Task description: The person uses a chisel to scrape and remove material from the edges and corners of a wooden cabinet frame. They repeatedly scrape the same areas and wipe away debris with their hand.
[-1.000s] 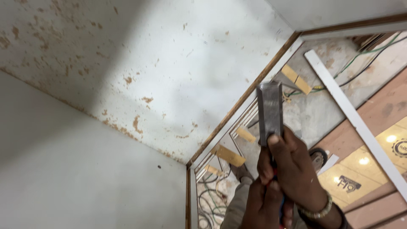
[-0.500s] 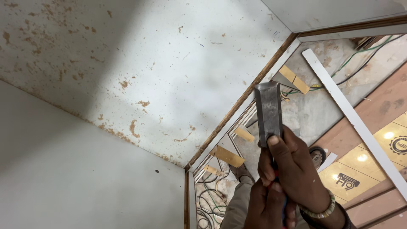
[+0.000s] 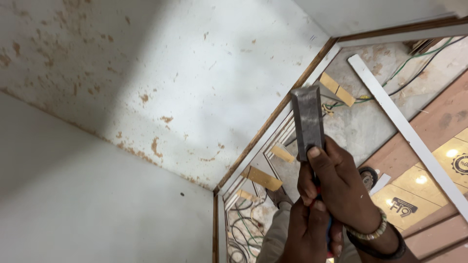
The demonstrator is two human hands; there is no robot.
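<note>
Gripping a flat steel chisel [image 3: 307, 122], both hands sit stacked at lower right of the head view. Right hand [image 3: 341, 187] is closed round the upper part, thumb pressed flat on the blade face, beaded bracelet [image 3: 368, 233] on the wrist. Left hand [image 3: 307, 231] is fisted just below it round the handle, of which only a bit of red and blue shows between the fingers. Blade points up, wide edge near the brown-edged rim of a white panel [image 3: 161, 87] spotted with rust-coloured marks. Beyond the rim, on the floor: a long white strip [image 3: 409, 136], green cables [image 3: 414, 58], small tan wood blocks [image 3: 337, 89]. Lower right, tan sheets with round dark emblems [image 3: 460, 163] and a dark label, glare spots on them.
</note>
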